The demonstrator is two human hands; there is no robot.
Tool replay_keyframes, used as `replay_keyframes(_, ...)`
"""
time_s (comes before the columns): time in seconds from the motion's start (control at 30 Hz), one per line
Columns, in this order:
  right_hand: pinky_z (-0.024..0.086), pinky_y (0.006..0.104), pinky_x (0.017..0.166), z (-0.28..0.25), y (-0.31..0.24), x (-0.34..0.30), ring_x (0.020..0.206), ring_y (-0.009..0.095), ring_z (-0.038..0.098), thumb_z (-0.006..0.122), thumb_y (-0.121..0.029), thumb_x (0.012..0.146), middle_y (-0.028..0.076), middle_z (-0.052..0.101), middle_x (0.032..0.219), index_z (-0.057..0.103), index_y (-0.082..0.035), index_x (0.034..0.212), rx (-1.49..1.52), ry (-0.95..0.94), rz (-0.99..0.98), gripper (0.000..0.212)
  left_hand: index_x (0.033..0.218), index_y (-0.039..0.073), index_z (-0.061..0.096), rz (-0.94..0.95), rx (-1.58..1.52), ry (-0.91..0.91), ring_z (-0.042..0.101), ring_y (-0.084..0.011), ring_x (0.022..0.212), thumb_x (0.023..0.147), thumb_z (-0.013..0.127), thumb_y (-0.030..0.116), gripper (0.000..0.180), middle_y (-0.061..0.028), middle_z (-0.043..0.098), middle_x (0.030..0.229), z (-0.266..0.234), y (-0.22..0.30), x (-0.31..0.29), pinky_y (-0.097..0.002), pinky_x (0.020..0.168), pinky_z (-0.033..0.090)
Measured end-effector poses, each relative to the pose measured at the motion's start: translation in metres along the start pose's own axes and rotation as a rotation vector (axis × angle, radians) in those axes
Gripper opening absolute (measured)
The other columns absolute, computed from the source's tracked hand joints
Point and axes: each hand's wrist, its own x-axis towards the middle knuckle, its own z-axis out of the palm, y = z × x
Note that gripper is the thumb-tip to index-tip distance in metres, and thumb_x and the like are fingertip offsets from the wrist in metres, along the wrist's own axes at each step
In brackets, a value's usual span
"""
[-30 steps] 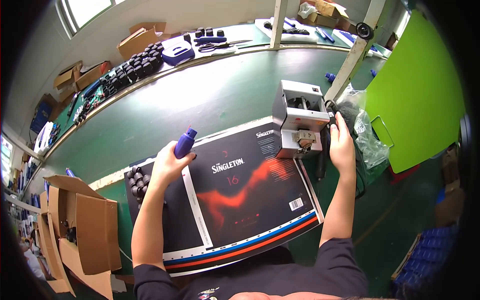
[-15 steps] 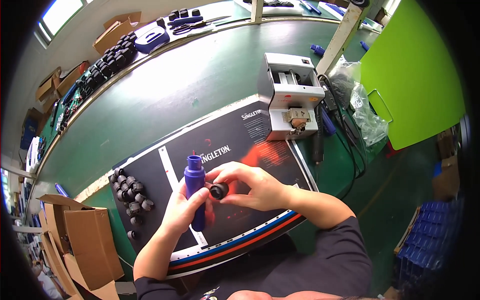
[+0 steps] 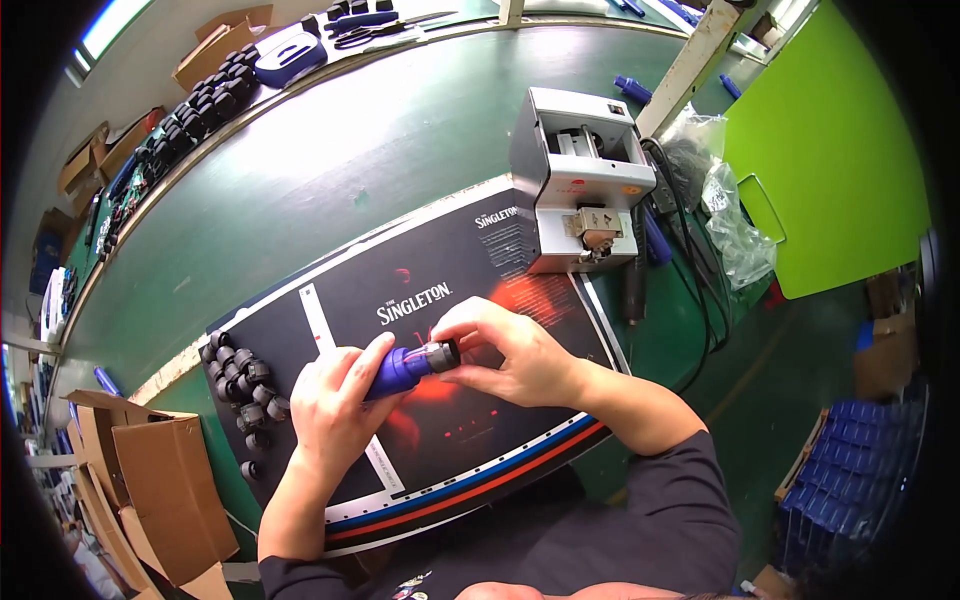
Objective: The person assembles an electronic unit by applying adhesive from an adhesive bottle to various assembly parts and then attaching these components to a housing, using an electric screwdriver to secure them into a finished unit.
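Wrapped in my left hand (image 3: 332, 408) is a blue plastic cylinder (image 3: 396, 374), tilted so that its narrower end points right. At that end my right hand (image 3: 518, 358) pinches a short black cap (image 3: 444, 355) between thumb and fingers. Thin reddish wires show beside the cylinder's mouth, next to the cap. Whether the cap is seated on the cylinder or just held against it, I cannot tell. Both hands are above a black printed mat (image 3: 470, 430). To their left, several similar black caps (image 3: 245, 378) lie in a cluster on the mat.
A grey-white bench machine (image 3: 580, 185) stands at the mat's far right corner, with black cables (image 3: 690, 240) and clear plastic bags (image 3: 735, 225) beside it. A bright green panel (image 3: 830, 150) rises at right. Cardboard boxes (image 3: 165, 490) stand at left. More black parts (image 3: 205, 115) line the far-left ledge.
The blue cylinder has tipped from upright to pointing right. My right hand has turned the black cap and brought it to the cylinder's end. The view has shifted slightly.
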Motion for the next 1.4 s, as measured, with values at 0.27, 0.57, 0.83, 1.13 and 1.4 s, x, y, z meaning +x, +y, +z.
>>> replay_keyframes(0.27,0.061,0.0327,0.085,0.005,-0.001,-0.002,0.098,0.022,0.072,0.077,0.001,0.087,0.011,0.069,0.116,0.063,-0.006,0.123,-0.082,-0.053,0.009,0.039,0.13,0.019,0.068,0.078,0.158,0.04,0.067,-0.0208,0.079,0.069,0.081,0.028,0.063,-0.0011,0.067,0.092,-0.007,-0.004,-0.007,-0.0369,0.07,0.052)
replay_keyframes(0.57,0.058,0.0322,0.087,-0.004,-0.014,-0.015,0.101,0.022,0.069,0.078,-0.004,0.087,0.013,0.066,0.116,0.062,0.002,0.124,-0.142,-0.092,0.2,0.041,0.14,0.015,0.059,0.031,-0.081,-0.017,0.062,-0.0237,0.09,0.083,0.078,0.039,0.064,-0.004,0.062,0.096,0.012,0.001,-0.017,-0.0407,0.088,0.05)
replay_keyframes(0.83,0.05,0.0264,0.086,-0.004,-0.006,-0.011,0.099,0.013,0.061,0.076,-0.009,0.091,0.006,0.062,0.114,0.06,0.0,0.126,-0.277,-0.159,0.239,0.04,0.124,0.014,0.062,0.02,-0.057,0.056,0.062,-0.0218,0.091,0.081,0.078,0.043,0.054,-0.0018,0.063,0.094,0.022,-0.004,-0.023,-0.0374,0.081,0.049)
replay_keyframes(1.13,0.038,0.0373,0.112,-0.008,-0.005,0.0,0.127,0.022,0.053,0.059,-0.054,0.101,0.013,0.055,0.129,0.049,0.003,0.137,-0.07,-0.262,0.111,0.068,0.114,0.008,0.061,0.023,-0.046,0.018,0.063,-0.0246,0.088,0.077,0.081,0.041,0.053,-0.0065,0.062,0.092,0.032,-0.002,-0.026,-0.0372,0.07,0.052)
replay_keyframes(1.4,0.033,0.0421,0.116,0.032,0.013,-0.021,0.128,0.027,0.054,0.025,-0.063,0.108,0.016,0.062,0.127,0.051,0.0,0.136,0.365,0.059,0.166,0.074,0.111,0.004,0.06,0.172,-0.094,-0.131,0.068,-0.0268,0.075,0.08,0.078,0.046,0.055,-0.01,0.064,0.085,0.048,0.039,-0.041,-0.0376,0.063,0.053)
